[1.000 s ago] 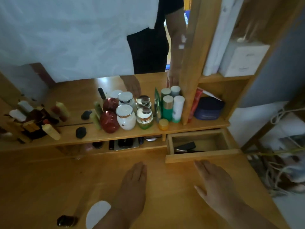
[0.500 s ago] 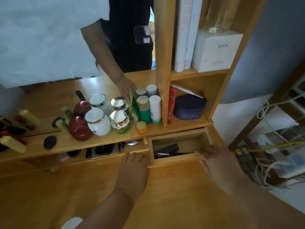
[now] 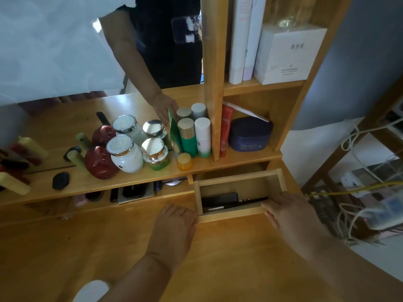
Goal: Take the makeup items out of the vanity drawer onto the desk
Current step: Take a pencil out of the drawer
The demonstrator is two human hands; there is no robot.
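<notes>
The small wooden vanity drawer (image 3: 231,215) stands pulled out under the shelf, right of centre. Inside lie a flat black case (image 3: 220,198) and a thin black pencil-like stick (image 3: 242,203). My left hand (image 3: 174,223) is at the drawer's front left corner, its fingers curled against the wood. At the front right corner my right hand (image 3: 287,212) has its fingers over the drawer's front edge. The wooden desk (image 3: 229,258) spreads below both hands.
The shelf above (image 3: 135,182) carries jars, a red pot (image 3: 98,162), green and white bottles (image 3: 194,138) and a small orange jar (image 3: 184,161). A mirror behind reflects them. A dark blue tub (image 3: 249,135) sits right. Cables (image 3: 359,205) hang off the desk's right side. A white disc (image 3: 91,289) lies near left.
Both hands have moved forward from flat on the desk to the two front corners of the drawer. The view has shifted closer and to the right.
</notes>
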